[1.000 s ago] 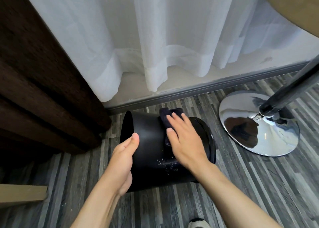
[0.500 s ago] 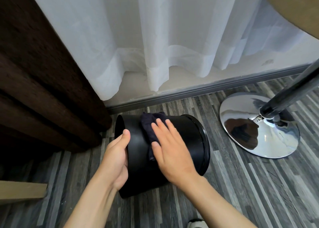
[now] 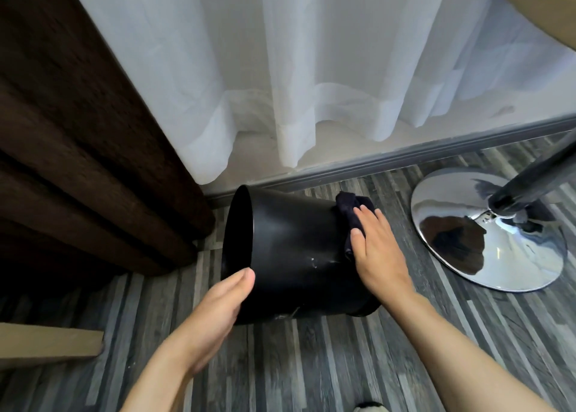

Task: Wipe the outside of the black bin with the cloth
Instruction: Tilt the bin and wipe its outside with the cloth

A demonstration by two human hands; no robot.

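The black bin (image 3: 296,249) lies on its side on the grey plank floor, one round end facing left. My left hand (image 3: 218,312) cups that near left rim, thumb on the outer wall. My right hand (image 3: 378,255) lies flat on the bin's right end and presses a dark cloth (image 3: 350,212) against the wall there. The cloth bunches up past my fingertips at the top; its lower part is hidden under my palm. A few pale specks mark the bin's wall near the middle.
A chrome disc base (image 3: 486,230) with a dark pole stands on the floor just right of the bin. White sheer curtains (image 3: 311,84) hang behind. A brown drape (image 3: 78,124) fills the left. A pale wooden board (image 3: 46,343) lies at the lower left.
The bin has turned and shifted, its left end now angled more toward me. My right hand slid the cloth rightward along the wall. My left hand dropped to the lower rim.
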